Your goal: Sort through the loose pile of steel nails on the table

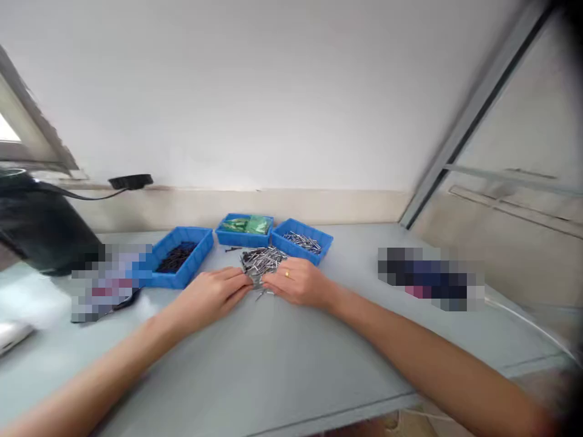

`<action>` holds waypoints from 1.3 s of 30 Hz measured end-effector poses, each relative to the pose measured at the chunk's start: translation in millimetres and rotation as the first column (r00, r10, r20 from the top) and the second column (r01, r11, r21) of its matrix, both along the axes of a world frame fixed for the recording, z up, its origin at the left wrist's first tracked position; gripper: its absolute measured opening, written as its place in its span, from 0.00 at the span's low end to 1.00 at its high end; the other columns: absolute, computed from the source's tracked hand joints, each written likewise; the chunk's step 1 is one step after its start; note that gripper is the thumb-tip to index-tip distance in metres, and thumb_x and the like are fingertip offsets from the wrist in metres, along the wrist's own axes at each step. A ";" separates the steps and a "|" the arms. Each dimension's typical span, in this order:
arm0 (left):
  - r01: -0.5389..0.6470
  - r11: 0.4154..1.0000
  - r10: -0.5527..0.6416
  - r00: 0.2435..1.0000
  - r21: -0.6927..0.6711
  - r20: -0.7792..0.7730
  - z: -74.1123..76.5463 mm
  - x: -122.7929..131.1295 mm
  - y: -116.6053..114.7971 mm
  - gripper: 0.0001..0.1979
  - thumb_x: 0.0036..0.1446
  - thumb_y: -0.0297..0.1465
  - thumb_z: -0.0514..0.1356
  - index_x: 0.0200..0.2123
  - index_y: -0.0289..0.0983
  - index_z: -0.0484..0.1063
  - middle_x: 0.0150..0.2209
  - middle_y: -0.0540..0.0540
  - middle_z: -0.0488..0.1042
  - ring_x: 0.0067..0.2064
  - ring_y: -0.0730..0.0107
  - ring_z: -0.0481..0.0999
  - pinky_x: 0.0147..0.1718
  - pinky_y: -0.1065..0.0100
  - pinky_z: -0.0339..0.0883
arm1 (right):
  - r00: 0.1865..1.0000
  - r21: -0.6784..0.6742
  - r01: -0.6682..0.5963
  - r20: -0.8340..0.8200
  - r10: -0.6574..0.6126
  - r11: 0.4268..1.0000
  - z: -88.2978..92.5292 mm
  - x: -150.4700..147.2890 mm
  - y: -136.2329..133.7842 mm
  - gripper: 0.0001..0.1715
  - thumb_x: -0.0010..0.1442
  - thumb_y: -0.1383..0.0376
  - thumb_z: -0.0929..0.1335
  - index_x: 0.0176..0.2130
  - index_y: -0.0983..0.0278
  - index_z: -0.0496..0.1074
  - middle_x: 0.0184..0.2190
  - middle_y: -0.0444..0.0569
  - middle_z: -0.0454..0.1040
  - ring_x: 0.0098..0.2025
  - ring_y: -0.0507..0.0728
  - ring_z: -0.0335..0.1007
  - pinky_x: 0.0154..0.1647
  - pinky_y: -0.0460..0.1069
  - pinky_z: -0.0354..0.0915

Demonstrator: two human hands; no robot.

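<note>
A loose heap of silver screws (265, 260), with some dark ones among them, lies on the grey table. My left hand (216, 290) is at the near left edge of the heap, its fingers pressed together and their tips down among the screws. From the right, my right hand (300, 282), with a ring on one finger, meets the same edge with its fingers curled and closed. What the fingertips of either hand pinch is too small to make out. A few screws lie just in front of the fingertips. One dark screw (233, 249) sits apart, behind the heap.
Blue bins stand around the heap: one with dark screws (200, 258), one with green packets (243, 240), one with silver screws (327, 244). A dark bottle (50, 224) stands left. Blurred-out items lie on both sides. A wall rises behind; a metal frame (473, 121) is at right.
</note>
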State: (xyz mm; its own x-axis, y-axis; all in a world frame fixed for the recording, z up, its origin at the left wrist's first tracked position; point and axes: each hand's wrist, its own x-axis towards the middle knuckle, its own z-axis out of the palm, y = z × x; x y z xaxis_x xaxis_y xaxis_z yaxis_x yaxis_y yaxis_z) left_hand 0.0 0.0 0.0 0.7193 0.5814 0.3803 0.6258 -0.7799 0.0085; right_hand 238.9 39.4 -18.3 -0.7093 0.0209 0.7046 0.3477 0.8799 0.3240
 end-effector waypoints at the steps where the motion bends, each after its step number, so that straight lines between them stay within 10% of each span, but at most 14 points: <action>1: -0.012 1.000 0.012 1.000 0.014 0.018 -0.2 -0.4 2.3 0.12 0.68 0.30 0.49 0.37 0.36 0.72 0.31 0.49 0.74 0.33 0.70 0.76 0.31 0.70 0.66 | 1.000 0.005 0.028 -0.010 -0.028 1.000 -1.3 -0.3 2.3 0.11 0.68 0.66 0.63 0.36 0.66 0.72 0.20 0.41 0.69 0.25 0.50 0.62 0.28 0.48 0.52; 39: 0.015 0.996 -0.023 0.996 0.092 0.091 0.0 -6.8 4.5 0.11 0.68 0.31 0.50 0.40 0.37 0.71 0.30 0.50 0.73 0.31 0.72 0.74 0.31 0.70 0.64 | 0.991 -0.062 0.112 0.083 -0.107 0.992 -11.5 -6.9 10.6 0.17 0.69 0.63 0.61 0.30 0.64 0.70 0.20 0.42 0.69 0.25 0.50 0.64 0.29 0.48 0.52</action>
State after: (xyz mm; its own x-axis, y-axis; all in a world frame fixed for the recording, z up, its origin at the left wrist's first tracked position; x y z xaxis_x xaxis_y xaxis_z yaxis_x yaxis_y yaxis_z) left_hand -6.8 4.5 0.0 0.6895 0.5276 0.4963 0.6106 -0.7919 -0.0064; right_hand 232.0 49.9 -29.7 -0.7540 0.1465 0.6404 0.4187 0.8583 0.2966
